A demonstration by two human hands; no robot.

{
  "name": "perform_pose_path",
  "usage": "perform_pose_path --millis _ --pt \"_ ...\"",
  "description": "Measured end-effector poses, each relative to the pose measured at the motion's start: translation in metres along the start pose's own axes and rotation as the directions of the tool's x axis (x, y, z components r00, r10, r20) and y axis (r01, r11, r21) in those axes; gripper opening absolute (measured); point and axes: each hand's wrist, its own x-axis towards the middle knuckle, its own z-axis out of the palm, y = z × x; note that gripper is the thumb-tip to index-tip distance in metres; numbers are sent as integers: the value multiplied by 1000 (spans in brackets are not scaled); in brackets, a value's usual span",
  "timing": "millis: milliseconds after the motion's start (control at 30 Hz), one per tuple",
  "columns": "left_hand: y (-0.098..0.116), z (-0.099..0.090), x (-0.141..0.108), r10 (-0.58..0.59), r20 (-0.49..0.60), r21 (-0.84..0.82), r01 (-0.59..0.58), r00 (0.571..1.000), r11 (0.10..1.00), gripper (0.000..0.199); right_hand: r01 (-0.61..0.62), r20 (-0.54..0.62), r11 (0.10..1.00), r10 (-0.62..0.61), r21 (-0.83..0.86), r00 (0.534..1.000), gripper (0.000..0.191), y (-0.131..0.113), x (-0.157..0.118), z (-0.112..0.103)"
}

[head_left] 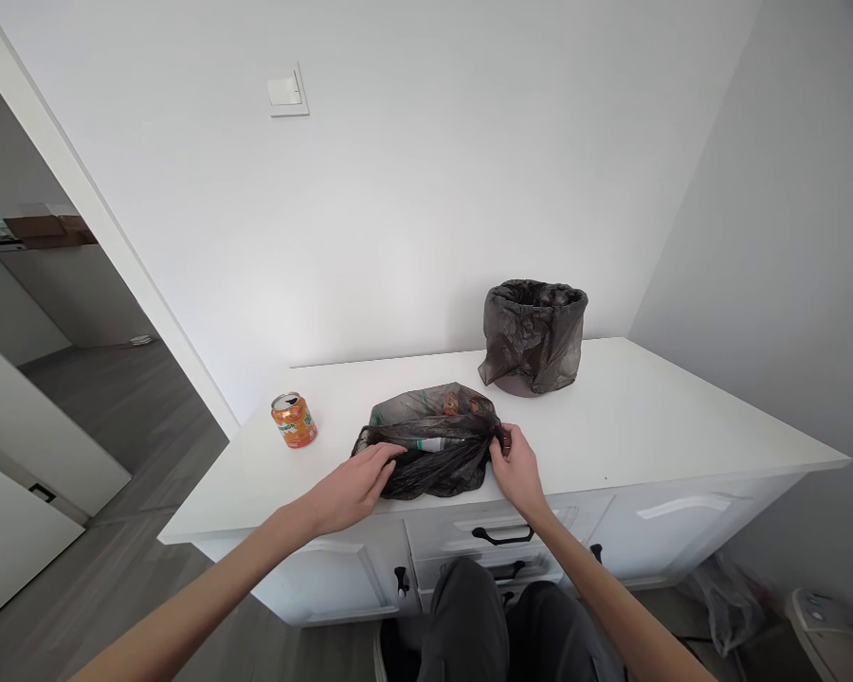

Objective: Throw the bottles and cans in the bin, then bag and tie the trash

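Black, thin and see-through plastic makes up the filled bag [433,478] that I have in the head view, lying on its side on the white cabinet top [654,417], near the front edge and between the two hands. Through the film I can make out something orange-brown toward its upper right, a greenish patch at its upper left, and a white and green piece near the middle; I cannot tell what these are.

My right hand [520,471] has thumb and fingers closed on the gathered plastic at the bag's right end. My left hand [353,485] lies at the bag's left side, its fingers stretched over the dark film; from here I cannot tell whether they pinch it or only rest on it.

To the left, well apart from the bag, I see an orange drink can [295,423] standing upright with its top opened. Behind and to the right, near the wall [398,208], stands a bin [518,385] with a dark liner [533,341] folded over its rim. A light switch [287,91] sits on the wall above. Below the top I have drawers with black handles [502,537], and the person's knees in grey trousers [465,625] in front of them.
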Motion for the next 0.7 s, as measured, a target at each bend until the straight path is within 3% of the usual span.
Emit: perform_pose_path --millis 133,300,433,700 --pt "-9 19 23 -228 -17 335 220 974 916 41 -6 -15 1000 6 5 1000 27 -5 1 -2" --pt "-26 20 36 -334 -70 437 330 940 837 34 -22 -3 1000 22 15 1000 27 -8 2 -3" --pt "-33 13 44 -350 -77 471 343 934 813 27 -15 -10 1000 15 17 1000 27 -8 2 -4" --pt "-41 11 65 -277 -38 482 261 960 836 34 -58 31 998 56 38 998 28 -8 3 -5"
